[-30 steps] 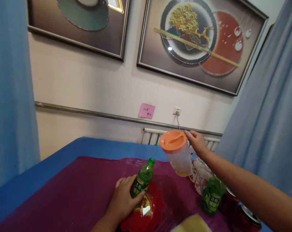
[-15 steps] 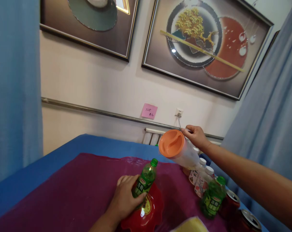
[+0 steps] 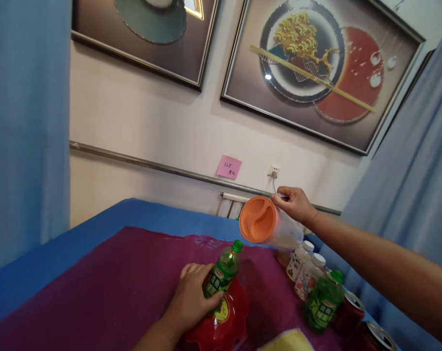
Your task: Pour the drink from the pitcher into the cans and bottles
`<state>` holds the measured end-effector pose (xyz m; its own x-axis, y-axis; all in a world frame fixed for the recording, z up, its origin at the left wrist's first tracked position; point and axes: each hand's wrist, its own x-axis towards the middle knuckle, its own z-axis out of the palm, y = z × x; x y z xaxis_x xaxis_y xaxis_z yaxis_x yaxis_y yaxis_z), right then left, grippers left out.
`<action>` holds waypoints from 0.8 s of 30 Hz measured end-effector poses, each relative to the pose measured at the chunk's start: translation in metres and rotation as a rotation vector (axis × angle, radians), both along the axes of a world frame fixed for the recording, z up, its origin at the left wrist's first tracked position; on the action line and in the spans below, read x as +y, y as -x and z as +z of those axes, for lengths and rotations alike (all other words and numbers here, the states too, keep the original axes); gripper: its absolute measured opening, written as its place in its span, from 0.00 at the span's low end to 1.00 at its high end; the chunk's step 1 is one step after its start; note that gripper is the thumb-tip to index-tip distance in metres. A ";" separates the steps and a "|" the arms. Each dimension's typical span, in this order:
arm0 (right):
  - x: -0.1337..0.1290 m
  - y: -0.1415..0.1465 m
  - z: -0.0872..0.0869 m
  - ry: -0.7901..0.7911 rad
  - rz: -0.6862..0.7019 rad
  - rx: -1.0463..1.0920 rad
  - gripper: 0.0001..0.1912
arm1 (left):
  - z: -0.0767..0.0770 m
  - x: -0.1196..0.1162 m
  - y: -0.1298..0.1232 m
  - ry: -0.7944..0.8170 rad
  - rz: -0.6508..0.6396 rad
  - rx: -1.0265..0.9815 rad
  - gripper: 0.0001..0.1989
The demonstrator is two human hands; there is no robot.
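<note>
My left hand [image 3: 195,295] is wrapped round a green-capped drink bottle [image 3: 223,273] with a green label, which stands tilted over a red scalloped dish [image 3: 233,319]. Up to the right, my right hand [image 3: 292,204] grips the handle of a translucent pitcher [image 3: 285,231]. The pitcher is tipped on its side above the table, and its orange lid [image 3: 258,220] faces left toward me. Any liquid inside it is hard to make out. The lid end hangs apart from the bottle, above and to the right of its cap.
Along the right edge stand white-capped bottles [image 3: 311,275], another green bottle [image 3: 325,302] and dark red cans [image 3: 349,312]. A yellow cloth [image 3: 290,341] lies at the front. A purple cover [image 3: 126,287] lies over the blue tabletop [image 3: 151,212]. Blue curtains [image 3: 27,122] hang at both sides.
The pitcher is tipped slightly further, its lid turned a bit more toward me. Both hands keep their grips. The whole view has shifted slightly.
</note>
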<state>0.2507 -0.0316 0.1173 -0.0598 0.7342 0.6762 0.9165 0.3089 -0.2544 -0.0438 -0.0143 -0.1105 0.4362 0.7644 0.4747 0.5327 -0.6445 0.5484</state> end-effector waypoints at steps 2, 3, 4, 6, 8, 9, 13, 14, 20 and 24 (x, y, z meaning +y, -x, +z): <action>0.001 0.002 0.001 0.003 0.005 -0.015 0.24 | 0.001 -0.001 0.000 0.009 -0.004 0.001 0.26; 0.001 0.003 0.001 0.003 0.006 -0.021 0.24 | 0.002 -0.002 0.000 0.009 -0.005 0.002 0.25; 0.001 0.003 0.001 0.002 0.006 -0.027 0.24 | 0.002 -0.002 0.000 0.007 -0.005 0.003 0.24; 0.001 0.005 0.002 0.001 0.006 -0.038 0.24 | 0.002 -0.003 0.000 -0.010 -0.004 0.001 0.22; 0.001 0.006 0.002 0.002 0.010 -0.042 0.24 | 0.000 -0.003 0.000 -0.033 -0.007 -0.007 0.21; 0.001 0.006 0.002 0.005 0.012 -0.042 0.24 | -0.001 -0.002 0.000 -0.042 -0.008 -0.012 0.21; 0.001 0.007 0.001 0.018 0.024 -0.058 0.23 | -0.002 -0.002 0.000 -0.050 -0.005 -0.020 0.21; 0.001 0.008 0.001 0.021 0.026 -0.064 0.23 | -0.002 -0.002 0.000 -0.046 -0.004 -0.016 0.22; -0.002 0.009 0.003 0.029 0.024 -0.110 0.22 | -0.002 -0.003 0.001 -0.038 -0.004 -0.017 0.23; -0.003 0.010 0.005 0.019 0.026 -0.144 0.22 | -0.003 -0.002 0.001 -0.030 -0.010 -0.011 0.22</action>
